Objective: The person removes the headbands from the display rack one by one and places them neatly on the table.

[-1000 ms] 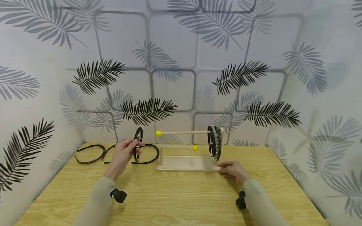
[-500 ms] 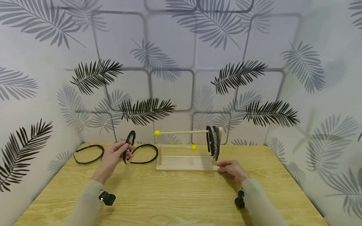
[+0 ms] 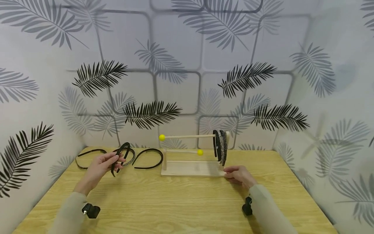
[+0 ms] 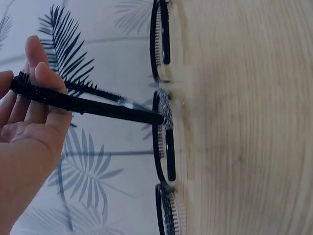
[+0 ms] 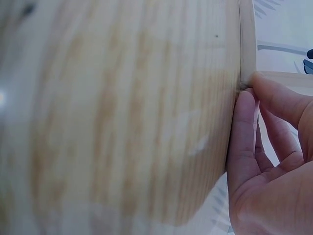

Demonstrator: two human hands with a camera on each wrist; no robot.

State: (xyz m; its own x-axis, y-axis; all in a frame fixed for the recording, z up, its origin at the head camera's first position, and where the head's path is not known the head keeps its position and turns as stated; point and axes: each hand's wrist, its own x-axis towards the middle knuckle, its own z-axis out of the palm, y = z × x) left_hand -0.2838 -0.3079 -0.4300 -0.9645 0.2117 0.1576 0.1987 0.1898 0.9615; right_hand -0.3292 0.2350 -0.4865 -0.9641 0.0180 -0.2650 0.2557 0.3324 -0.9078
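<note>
a toothed black headband (image 4: 88,104) sits left of centre in the head view, pinched between the left hand's (image 3: 99,165) thumb and fingers, seemingly to leave its ends free (loose headbands (image 3: 162,157) lie around it). right of centre, the right hand (image 3: 241,175) pinches the wooden stand's (image 3: 190,168) corner, probably for steadiness; stacked headbands (image 3: 221,146) crowd the upper rod's (image 3: 188,136) right end, likely saving space.

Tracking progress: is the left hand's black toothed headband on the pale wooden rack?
No, the left hand holds this headband off the rack.
</note>
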